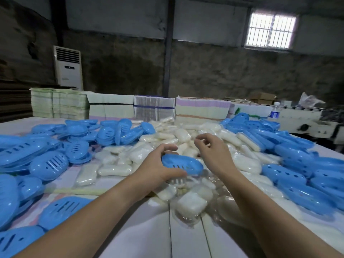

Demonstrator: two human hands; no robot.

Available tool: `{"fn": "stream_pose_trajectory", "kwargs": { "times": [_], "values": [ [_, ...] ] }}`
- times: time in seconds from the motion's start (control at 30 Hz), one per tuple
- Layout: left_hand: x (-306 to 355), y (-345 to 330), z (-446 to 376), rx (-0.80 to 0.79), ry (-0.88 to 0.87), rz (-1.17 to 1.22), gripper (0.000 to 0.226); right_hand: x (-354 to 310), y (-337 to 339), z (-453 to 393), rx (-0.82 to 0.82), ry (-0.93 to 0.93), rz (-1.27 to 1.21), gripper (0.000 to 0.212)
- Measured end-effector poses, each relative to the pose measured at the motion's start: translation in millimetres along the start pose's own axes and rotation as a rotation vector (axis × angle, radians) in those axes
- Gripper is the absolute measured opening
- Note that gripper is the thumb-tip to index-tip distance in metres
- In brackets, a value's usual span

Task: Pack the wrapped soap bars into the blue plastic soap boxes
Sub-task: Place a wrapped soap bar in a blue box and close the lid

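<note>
Blue box [182, 164] gripped by left hand [161, 167] over the soap pile [186, 138], slots up, likely kept close for loading. Right hand [214, 146] hovers empty, fingers loosely curled, above the soaps.

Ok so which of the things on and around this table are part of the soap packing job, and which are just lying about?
Part of the job:
- blue soap box, held in the left hand
- right hand, holding nothing
- wrapped soap bars
- loose blue boxes, left and right

Just lying about:
- paper stacks
- water bottle
- air conditioner
</note>
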State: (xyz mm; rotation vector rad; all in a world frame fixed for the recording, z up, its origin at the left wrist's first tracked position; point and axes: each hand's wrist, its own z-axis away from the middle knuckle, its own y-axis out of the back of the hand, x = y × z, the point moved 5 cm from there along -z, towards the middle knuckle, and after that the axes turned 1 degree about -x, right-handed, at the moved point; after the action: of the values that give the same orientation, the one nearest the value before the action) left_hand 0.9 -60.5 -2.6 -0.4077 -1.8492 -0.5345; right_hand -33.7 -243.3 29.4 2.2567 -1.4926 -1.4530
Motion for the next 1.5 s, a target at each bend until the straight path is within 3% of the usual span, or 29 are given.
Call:
{"fn": "stream_pose_trajectory", "kwargs": {
  "times": [0.1, 0.17, 0.27, 0.43, 0.63, 0.77, 0.97, 1.1, 1.23, 1.37, 1.5],
  "values": [
    [4, -5, 2, -0.044, -0.030, -0.064, 0.069, 25, 18, -20, -0.044, -0.133, 0.568, 0.047],
    [4, -8, 4, -0.066, -0.049, -0.067, 0.071, 45, 16, -18, -0.170, -0.219, 0.736, 0.057],
    [1, -9, 3, -0.076, -0.057, -0.081, 0.072, 59, 11, -15, -0.179, -0.216, 0.753, 0.055],
    [-3, -5, 1, -0.043, -0.037, -0.124, 0.072, 56, 20, -18, -0.076, -0.131, 0.734, 0.032],
    [-6, -2, -1, -0.012, -0.024, -0.149, 0.072, 72, 17, -19, -0.194, -0.251, 0.769, 0.048],
    [-6, -1, -1, -0.004, -0.039, -0.153, 0.071, 72, 20, -21, -0.170, -0.197, 0.705, 0.039],
    [-8, 0, -1, 0.001, -0.040, -0.134, 0.072, 53, 28, -19, 0.083, -0.054, 0.408, 0.005],
    [-10, 2, -4, 0.017, -0.027, -0.107, 0.073, 36, 34, -13, 0.127, -0.010, -0.066, 0.022],
    [-12, 5, -7, 0.023, -0.007, -0.034, 0.075, -6, 24, 6, -0.091, 0.127, -0.385, 0.038],
    [-15, 1, -8, -0.011, 0.011, 0.093, 0.082, -40, -3, 32, -0.375, 0.341, -0.366, 0.039],
    [-17, 1, -10, 0.004, 0.051, 0.211, 0.085, -40, -4, 32, -0.463, 0.336, -0.380, 0.035]
  ]
}}
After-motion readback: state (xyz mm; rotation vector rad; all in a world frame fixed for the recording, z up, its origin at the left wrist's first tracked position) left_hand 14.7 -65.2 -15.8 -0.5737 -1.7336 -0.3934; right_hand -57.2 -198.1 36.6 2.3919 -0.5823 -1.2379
